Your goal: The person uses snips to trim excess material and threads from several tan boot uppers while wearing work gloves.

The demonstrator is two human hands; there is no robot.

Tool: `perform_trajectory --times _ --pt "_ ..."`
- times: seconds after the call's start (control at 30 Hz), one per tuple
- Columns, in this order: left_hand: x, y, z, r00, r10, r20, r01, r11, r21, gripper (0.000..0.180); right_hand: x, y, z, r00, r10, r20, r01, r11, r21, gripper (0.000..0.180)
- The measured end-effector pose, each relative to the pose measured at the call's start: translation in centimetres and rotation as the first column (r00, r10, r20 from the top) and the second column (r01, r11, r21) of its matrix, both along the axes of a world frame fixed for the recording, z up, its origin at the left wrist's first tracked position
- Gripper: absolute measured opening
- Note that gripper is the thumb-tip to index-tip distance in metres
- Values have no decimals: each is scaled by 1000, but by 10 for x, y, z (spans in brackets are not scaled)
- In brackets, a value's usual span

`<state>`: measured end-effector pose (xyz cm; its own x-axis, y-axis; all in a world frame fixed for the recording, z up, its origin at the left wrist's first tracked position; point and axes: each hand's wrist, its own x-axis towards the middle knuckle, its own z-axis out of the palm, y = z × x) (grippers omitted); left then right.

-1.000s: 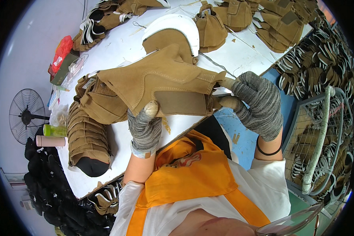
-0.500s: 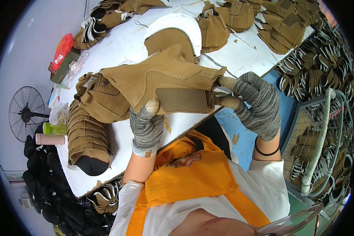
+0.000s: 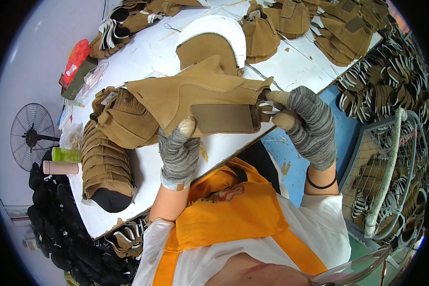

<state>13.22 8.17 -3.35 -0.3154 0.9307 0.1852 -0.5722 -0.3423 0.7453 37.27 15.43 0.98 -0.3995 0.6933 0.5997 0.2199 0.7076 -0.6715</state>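
A brown suede boot upper [image 3: 171, 105] with pale stitching and a darker rectangular patch is held out over the table's near edge. My left hand [image 3: 180, 150], in a grey knit glove with bare-looking thumb tip cover, grips its lower edge, thumb on top and the other fingers hidden beneath. At the upper's right end is my right hand [image 3: 307, 126], in a matching glove, its thumb and forefinger closed around what look like small metal thread snips [image 3: 270, 113]. The thin blades point at the upper's edge; the rest is hidden in the hand.
A white table [image 3: 143, 176] carries a row of stacked brown uppers [image 3: 107, 162] at left and more uppers [image 3: 291, 19] along the back. A white curved piece [image 3: 219, 24] lies behind. At right stands a wire cart [image 3: 386, 171] with brown pieces; a fan [image 3: 32, 138] is at left.
My right hand has drawn slightly left and turned, showing more of the metal blades. The upper has shifted a little to the right with my left hand still gripping it.
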Motion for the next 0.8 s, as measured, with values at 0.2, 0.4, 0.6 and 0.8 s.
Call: perform_trajectory --times 0.2,0.4,0.6,0.8 --pt "-3 1 0 1000 9 -6 -8 1000 16 66 -1 4 -2 989 -121 79 107 981 163 34" --pt "-4 0 0 999 26 -28 -26 999 20 67 -3 0 5 972 -174 156 151 978 147 33" --pt "-8 -1 -2 1000 13 -20 -12 1000 23 70 -1 2 10 966 -143 216 87 964 250 34" --pt "-15 -3 -13 998 33 -45 -32 999 23 69 1 0 16 951 -106 292 -9 931 365 36"
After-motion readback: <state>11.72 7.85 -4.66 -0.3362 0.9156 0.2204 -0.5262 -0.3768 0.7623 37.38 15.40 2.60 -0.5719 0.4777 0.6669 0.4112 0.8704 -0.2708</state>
